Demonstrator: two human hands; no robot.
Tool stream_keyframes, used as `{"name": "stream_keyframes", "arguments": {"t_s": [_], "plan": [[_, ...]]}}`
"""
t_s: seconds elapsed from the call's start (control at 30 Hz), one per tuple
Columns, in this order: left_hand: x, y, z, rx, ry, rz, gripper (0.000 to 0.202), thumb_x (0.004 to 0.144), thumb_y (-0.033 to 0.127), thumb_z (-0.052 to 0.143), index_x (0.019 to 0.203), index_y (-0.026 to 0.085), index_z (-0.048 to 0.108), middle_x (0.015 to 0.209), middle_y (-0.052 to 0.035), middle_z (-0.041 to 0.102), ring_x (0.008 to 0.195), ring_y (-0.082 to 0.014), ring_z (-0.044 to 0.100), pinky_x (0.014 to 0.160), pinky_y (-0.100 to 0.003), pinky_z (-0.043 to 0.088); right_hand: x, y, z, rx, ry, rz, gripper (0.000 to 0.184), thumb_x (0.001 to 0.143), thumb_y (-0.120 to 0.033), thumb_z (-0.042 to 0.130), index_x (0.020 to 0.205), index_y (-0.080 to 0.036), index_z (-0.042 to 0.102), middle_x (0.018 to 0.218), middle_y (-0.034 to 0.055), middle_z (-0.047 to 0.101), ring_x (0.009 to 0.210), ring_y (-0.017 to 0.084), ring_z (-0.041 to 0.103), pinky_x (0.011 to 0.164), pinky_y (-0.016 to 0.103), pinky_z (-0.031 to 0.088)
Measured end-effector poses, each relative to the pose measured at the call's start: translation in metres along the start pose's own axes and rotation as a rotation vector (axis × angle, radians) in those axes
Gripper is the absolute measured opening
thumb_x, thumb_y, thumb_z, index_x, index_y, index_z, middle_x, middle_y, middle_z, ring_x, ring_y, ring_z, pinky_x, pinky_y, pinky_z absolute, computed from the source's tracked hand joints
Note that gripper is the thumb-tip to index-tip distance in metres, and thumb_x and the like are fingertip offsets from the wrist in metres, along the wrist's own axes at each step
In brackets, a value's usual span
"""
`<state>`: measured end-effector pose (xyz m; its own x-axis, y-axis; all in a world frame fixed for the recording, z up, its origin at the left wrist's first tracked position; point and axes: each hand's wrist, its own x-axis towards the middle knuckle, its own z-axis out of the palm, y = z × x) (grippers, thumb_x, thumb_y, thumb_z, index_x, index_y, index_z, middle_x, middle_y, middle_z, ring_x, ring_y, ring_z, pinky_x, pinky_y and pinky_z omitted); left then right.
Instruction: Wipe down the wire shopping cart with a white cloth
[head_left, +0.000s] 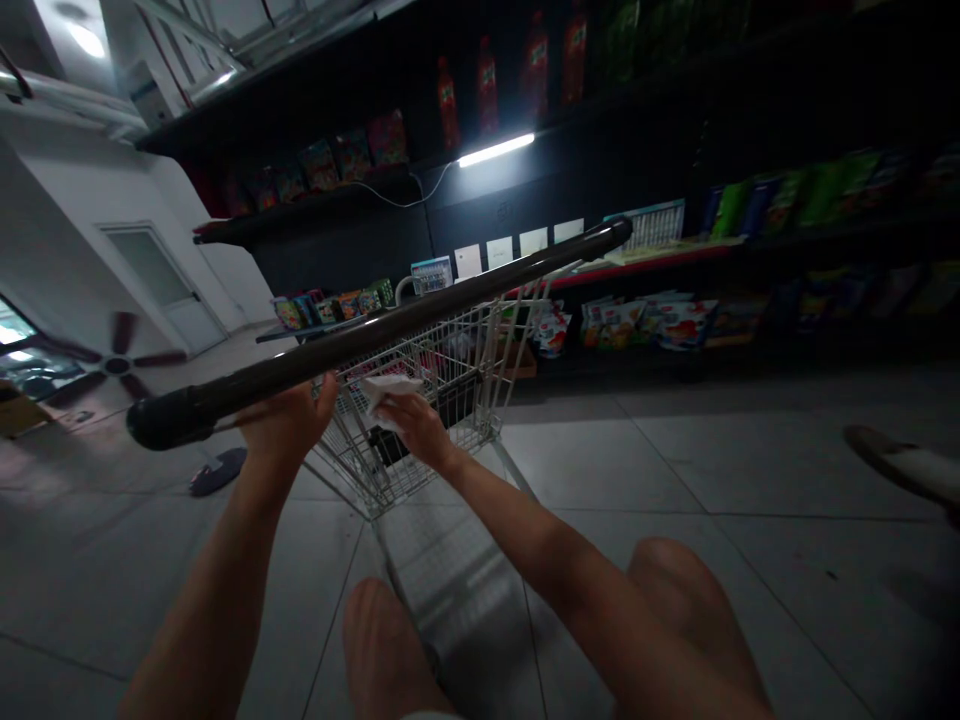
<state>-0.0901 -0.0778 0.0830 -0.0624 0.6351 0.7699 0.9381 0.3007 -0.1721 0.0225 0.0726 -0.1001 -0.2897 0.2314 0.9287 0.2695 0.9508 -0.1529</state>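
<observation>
Grey floor tiles lie wide open to the right of the shopping cart point(442, 370), running back to the low red edge of the shelves point(645, 265) stocked with snack packets point(611, 325). A dark slipper point(217, 472) lies on the floor just left of the cart. The cart's dark handle point(375, 335) slants across the view above the wire basket point(352, 460). Left hand point(289, 425) reaches up on a raised forearm, its fingers point(324, 392) curled against the handle's underside. Right hand point(416, 430) stretches forward over the basket, its fingers clenched on a white tissue point(386, 393), which sits just below the handle.
</observation>
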Motion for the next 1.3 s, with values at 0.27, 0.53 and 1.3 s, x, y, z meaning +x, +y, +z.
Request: {"name": "stream_keyframes", "arguments": {"t_s": [0.27,0.53,1.3], "plan": [[0.000,-0.003,0.009,0.076,0.013,0.010,0.044,0.091,0.040,0.037,0.092,0.013,0.072,0.087,-0.0155,0.070,0.090,-0.0332,0.064,0.083,-0.046,0.044,-0.014,-0.024,0.001,0.187,0.227,0.039,0.027,0.089,-0.019,0.055,0.111,-0.023,0.070,0.115,0.0089,0.066,0.113,0.020,0.061,0.098,0.038,0.055],[0.002,-0.006,0.008,0.081,-0.041,0.035,0.041,0.090,0.036,0.038,0.090,0.011,0.070,0.083,-0.0174,0.067,0.083,-0.0331,0.063,0.078,-0.046,0.044,0.042,-0.034,0.025,-0.013,0.109,-0.308,0.024,0.092,-0.018,0.057,0.107,-0.029,0.072,0.125,0.0021,0.064,0.130,0.022,0.050,0.113,0.044,0.044],[0.049,0.081,0.025,-0.306,-0.007,0.240,0.060,0.087,0.044,0.056,0.139,0.014,0.052,0.119,-0.0168,0.068,0.121,-0.0350,0.056,0.109,-0.052,0.034,-0.059,0.080,-0.019,-0.173,-0.059,-0.072,0.041,0.085,-0.005,0.055,0.120,-0.020,0.068,0.131,0.0097,0.063,0.135,0.023,0.050,0.110,0.041,0.051]]}}
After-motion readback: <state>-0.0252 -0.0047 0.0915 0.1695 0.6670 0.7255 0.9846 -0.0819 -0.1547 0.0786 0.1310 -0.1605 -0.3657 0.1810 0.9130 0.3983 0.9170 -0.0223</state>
